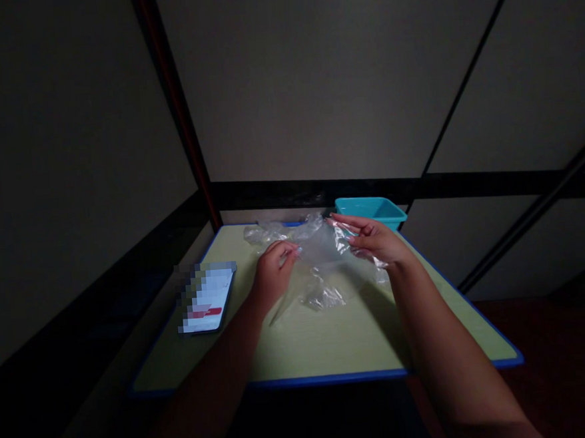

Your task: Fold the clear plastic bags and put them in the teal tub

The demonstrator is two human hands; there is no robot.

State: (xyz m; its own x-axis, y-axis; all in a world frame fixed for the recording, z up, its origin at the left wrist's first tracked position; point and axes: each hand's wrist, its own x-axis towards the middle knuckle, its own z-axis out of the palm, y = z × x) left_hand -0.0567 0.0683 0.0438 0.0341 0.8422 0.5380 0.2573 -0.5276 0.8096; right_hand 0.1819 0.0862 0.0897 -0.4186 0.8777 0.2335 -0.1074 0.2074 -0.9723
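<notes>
A clear plastic bag (pixel 319 247) is stretched between my two hands above the table (pixel 332 350). My left hand (pixel 275 270) pinches its left edge between thumb and fingers. On the other side, my right hand (pixel 374 240) has its thumb and fingers closed around the crinkled right part of the bag, with a loose fold hanging below. Under the hands lies another crumpled piece of clear plastic (pixel 324 297); I cannot tell whether it joins the held bag. More crumpled clear plastic (pixel 263 233) rests behind my left hand.
A turquoise plastic basin (pixel 372 208) stands at the table's back right, partly behind my right hand. Toward the left edge lies a phone (pixel 211 301) with its screen lit. The tabletop has a blue rim, and wall panels rise close behind and to the left.
</notes>
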